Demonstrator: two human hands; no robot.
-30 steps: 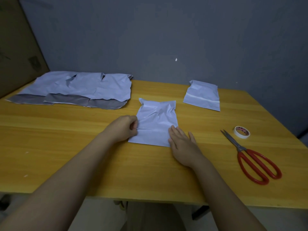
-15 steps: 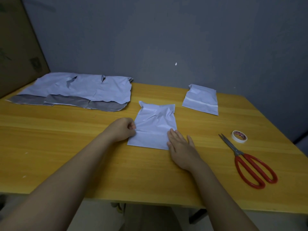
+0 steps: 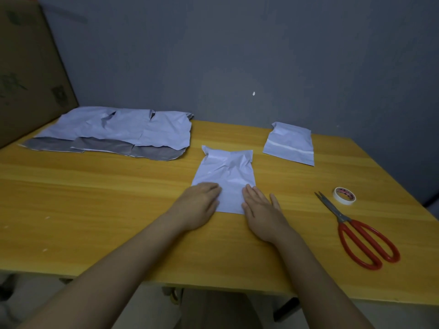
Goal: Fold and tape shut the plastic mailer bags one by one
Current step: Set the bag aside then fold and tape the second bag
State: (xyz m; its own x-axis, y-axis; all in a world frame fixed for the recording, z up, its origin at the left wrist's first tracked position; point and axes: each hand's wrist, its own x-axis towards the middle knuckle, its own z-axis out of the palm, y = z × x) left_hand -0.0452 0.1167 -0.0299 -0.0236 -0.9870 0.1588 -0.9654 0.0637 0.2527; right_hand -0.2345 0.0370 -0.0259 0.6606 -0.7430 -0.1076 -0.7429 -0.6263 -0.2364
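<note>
A crumpled white mailer bag [image 3: 226,176] lies flat in the middle of the wooden table [image 3: 95,200]. My left hand [image 3: 202,203] rests flat on its near left corner. My right hand [image 3: 260,207] lies flat with straight fingers over its near right corner. Between the two hands a strip of the bag shows. A folded mailer bag [image 3: 289,143] with a white tape strip across it lies at the back right. Several unfolded mailers [image 3: 118,134] with grey flaps lie in an overlapping row at the back left.
A roll of white tape [image 3: 345,195] sits right of the hands, with red-handled scissors [image 3: 358,236] just in front of it, blades pointing away. A cardboard box [image 3: 26,67] stands at the far left. A grey wall runs behind the table.
My left hand has uncurled from a pinch on the bag's left edge and now lies flat on the near corner. The right hand has stayed pressed on the bag.
</note>
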